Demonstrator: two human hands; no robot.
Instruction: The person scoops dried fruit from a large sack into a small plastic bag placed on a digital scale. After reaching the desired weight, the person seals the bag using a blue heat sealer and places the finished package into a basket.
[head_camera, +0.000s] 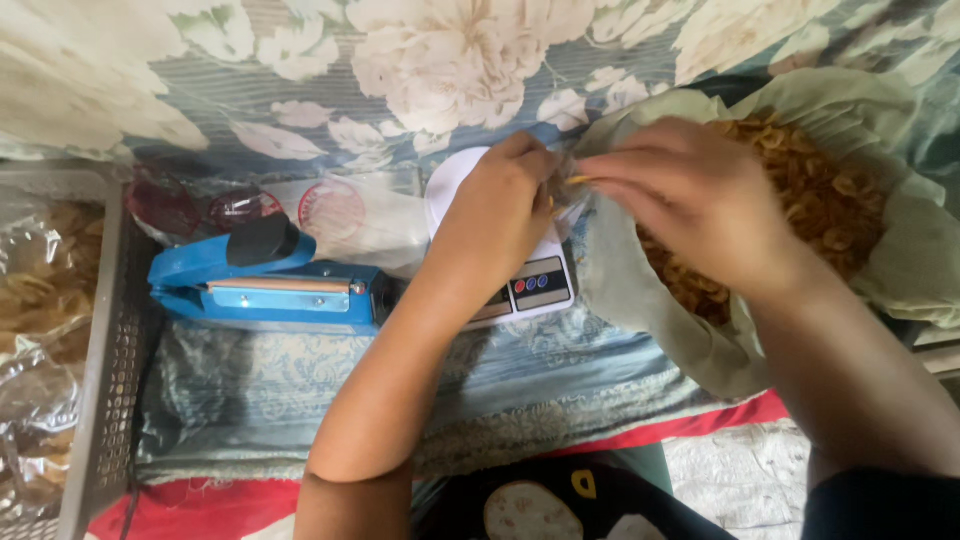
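Big floral cloth (300, 90) spread under everything, and the landmark here is the white kitchen scale (520, 280) sitting mid-frame. Right of the scale, a wide green sack (640, 290) gapes open, mouth up, heaped with golden fried chips (830, 200). Left of the scale lies a blue heat sealer (265, 285), its long bar running left to right, handle end pointing away from the scale; farther left again, a grey mesh basket (105, 400) with packed bags. Right above the scale, the left hand (495, 225) is curled almost shut, pinching the mouth of a small clear bag (565, 185), which is mostly hidden, so its long axis is hard to tell; it seems to hang mouth up over the scale's platform. The right hand (690, 190) comes in from the sack side, fingers drawn together around a few chips at the bag's mouth. The risks, as I judge them: that narrow opening could pinch closed and chips would scatter onto the scale, or a loose left grip could let the bag sag and spill.
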